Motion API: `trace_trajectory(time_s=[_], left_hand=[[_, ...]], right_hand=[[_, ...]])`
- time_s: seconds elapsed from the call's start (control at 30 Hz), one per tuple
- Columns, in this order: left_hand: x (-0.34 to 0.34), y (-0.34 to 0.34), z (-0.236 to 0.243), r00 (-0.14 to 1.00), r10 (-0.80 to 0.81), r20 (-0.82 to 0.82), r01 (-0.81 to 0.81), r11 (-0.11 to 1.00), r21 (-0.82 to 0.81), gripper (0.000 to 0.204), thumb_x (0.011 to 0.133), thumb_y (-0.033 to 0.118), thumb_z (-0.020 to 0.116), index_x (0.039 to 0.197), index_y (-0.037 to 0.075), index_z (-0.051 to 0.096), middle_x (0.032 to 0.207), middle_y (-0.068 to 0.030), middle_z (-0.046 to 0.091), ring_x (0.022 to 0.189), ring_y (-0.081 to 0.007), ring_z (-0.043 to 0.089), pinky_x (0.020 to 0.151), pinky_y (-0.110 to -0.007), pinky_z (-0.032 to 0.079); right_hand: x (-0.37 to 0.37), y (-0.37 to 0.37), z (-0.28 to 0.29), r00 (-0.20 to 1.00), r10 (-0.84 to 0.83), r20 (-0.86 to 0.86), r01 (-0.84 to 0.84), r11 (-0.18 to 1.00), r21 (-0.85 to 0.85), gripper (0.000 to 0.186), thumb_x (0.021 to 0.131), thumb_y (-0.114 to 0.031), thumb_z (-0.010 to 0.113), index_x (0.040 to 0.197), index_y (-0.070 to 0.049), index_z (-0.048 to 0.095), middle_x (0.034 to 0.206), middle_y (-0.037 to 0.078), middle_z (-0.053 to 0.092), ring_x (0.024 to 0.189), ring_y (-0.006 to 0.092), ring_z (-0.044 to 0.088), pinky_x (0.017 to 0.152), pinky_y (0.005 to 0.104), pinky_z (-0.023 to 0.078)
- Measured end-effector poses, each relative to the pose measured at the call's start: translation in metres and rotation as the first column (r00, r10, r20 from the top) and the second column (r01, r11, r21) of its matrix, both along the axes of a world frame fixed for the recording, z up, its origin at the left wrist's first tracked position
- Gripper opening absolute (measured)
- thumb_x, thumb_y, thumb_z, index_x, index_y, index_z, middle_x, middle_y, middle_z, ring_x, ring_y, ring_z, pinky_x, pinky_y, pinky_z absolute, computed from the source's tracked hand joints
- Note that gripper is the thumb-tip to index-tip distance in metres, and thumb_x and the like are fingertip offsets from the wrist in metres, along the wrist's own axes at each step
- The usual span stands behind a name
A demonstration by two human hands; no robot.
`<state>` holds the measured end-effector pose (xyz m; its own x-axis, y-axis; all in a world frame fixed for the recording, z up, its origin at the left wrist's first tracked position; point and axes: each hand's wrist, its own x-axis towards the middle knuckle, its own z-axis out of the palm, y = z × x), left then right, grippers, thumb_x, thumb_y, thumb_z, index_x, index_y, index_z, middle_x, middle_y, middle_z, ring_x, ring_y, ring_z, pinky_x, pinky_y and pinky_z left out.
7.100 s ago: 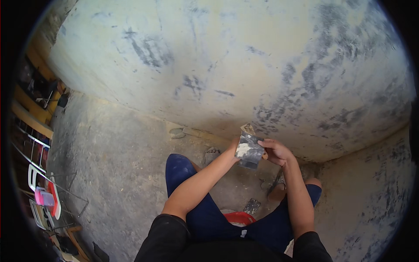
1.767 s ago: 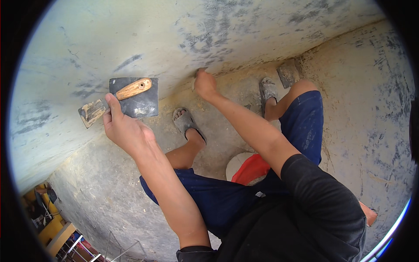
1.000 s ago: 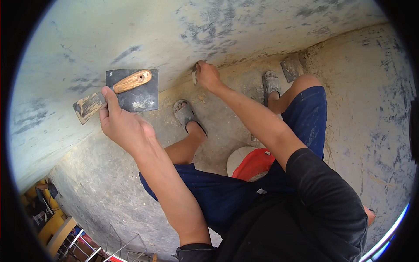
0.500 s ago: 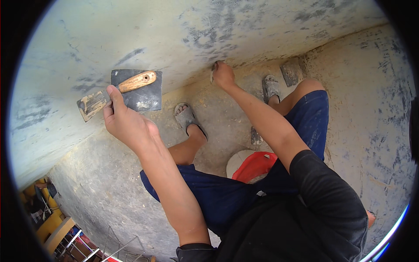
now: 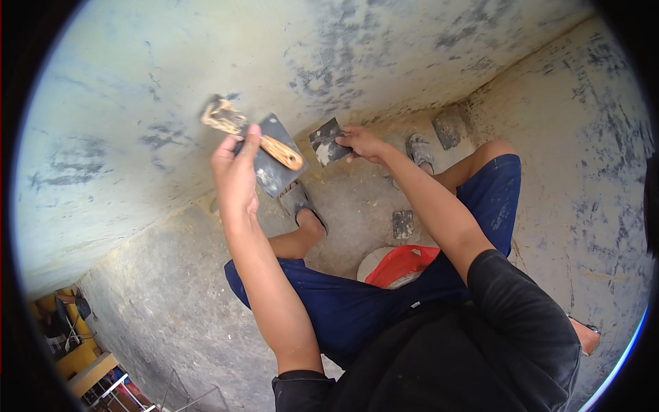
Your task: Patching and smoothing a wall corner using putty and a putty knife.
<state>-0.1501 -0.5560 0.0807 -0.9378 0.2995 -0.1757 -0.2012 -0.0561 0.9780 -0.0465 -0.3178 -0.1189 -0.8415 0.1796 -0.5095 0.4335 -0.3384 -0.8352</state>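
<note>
My left hand [image 5: 237, 172] is closed, pinching a putty knife near its neck together with a dark square plate. The putty knife has a wooden handle [image 5: 281, 152] lying across the dark plate [image 5: 276, 177], and its blade carries beige filler [image 5: 223, 117], slightly blurred. To its right, my right hand [image 5: 362, 143] grips a small dark scraper plate [image 5: 328, 143] smeared with whitish filler, thumb on its face. The two plates are close but apart. Both hands are in front of the pale wall [image 5: 226, 62], which has dark scuffed patches.
Between my legs stands a pale bucket with a red rim or liner [image 5: 395, 264]. A dark square piece [image 5: 403, 224] lies on the concrete floor [image 5: 171, 295], another [image 5: 447, 129] by the wall corner. My sandalled feet are beside the wall. Metal-legged furniture [image 5: 113, 384] stands lower left.
My left hand has moved right and slightly up with the knife and plate, which have turned. My right hand has come away from the wall's foot, and its scraper plate now shows fully.
</note>
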Motion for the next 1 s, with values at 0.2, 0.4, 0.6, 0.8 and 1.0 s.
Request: trace_trajectory(time_s=[0.2, 0.4, 0.6, 0.8, 1.0], left_hand=[[0.021, 0.021, -0.013, 0.927, -0.369, 0.066, 0.373, 0.926, -0.056, 0.023, 0.097, 0.022, 0.067, 0.101, -0.001, 0.069, 0.093, -0.0035, 0.069, 0.083, -0.0081, 0.059, 0.078, -0.025, 0.047], [0.031, 0.039, -0.014, 0.854, -0.520, 0.006, 0.520, 0.854, -0.001, 0.025, 0.099, 0.023, 0.064, 0.109, 0.000, 0.066, 0.102, -0.0017, 0.067, 0.094, -0.0092, 0.058, 0.090, -0.026, 0.045], [0.080, 0.079, 0.003, 0.747, -0.664, 0.031, 0.627, 0.720, 0.297, 0.019, 0.099, 0.020, 0.064, 0.105, 0.002, 0.068, 0.099, -0.0011, 0.068, 0.090, -0.0082, 0.058, 0.087, -0.026, 0.046], [0.108, 0.096, 0.013, 0.762, -0.647, -0.006, 0.637, 0.748, 0.184, 0.018, 0.098, 0.018, 0.066, 0.100, 0.001, 0.067, 0.092, 0.0007, 0.067, 0.083, -0.0063, 0.058, 0.079, -0.024, 0.047], [0.141, 0.118, 0.035, 0.742, -0.667, -0.066, 0.670, 0.734, 0.113, 0.016, 0.097, 0.017, 0.066, 0.098, 0.001, 0.068, 0.089, 0.0006, 0.066, 0.080, -0.0061, 0.057, 0.075, -0.023, 0.046]], right_hand=[[0.035, 0.028, 0.113, 0.976, 0.042, -0.214, -0.015, 0.992, 0.123, 0.040, 0.099, -0.015, 0.060, 0.136, -0.003, 0.051, 0.102, 0.000, 0.067, 0.073, 0.0035, 0.057, 0.049, 0.0200, 0.044], [0.100, 0.038, 0.219, 0.884, -0.147, -0.443, 0.176, 0.984, 0.023, 0.053, 0.098, -0.011, 0.060, 0.147, -0.004, 0.040, 0.095, 0.001, 0.067, 0.066, 0.0025, 0.054, 0.044, 0.0197, 0.038], [0.139, 0.009, 0.223, 0.887, -0.203, -0.416, 0.284, 0.948, 0.144, 0.060, 0.099, -0.006, 0.056, 0.153, -0.014, 0.031, 0.096, 0.002, 0.067, 0.062, 0.0043, 0.052, 0.046, 0.0211, 0.041], [0.165, 0.003, 0.210, 0.840, -0.278, -0.466, 0.394, 0.903, 0.172, 0.056, 0.101, -0.008, 0.053, 0.153, -0.010, 0.032, 0.108, 0.003, 0.067, 0.065, 0.0034, 0.054, 0.043, 0.0210, 0.040], [0.182, 0.013, 0.217, 0.708, -0.356, -0.610, 0.609, 0.745, 0.272, 0.056, 0.097, -0.015, 0.064, 0.148, -0.007, 0.039, 0.101, 0.007, 0.068, 0.055, 0.0035, 0.050, 0.041, 0.0208, 0.038]])
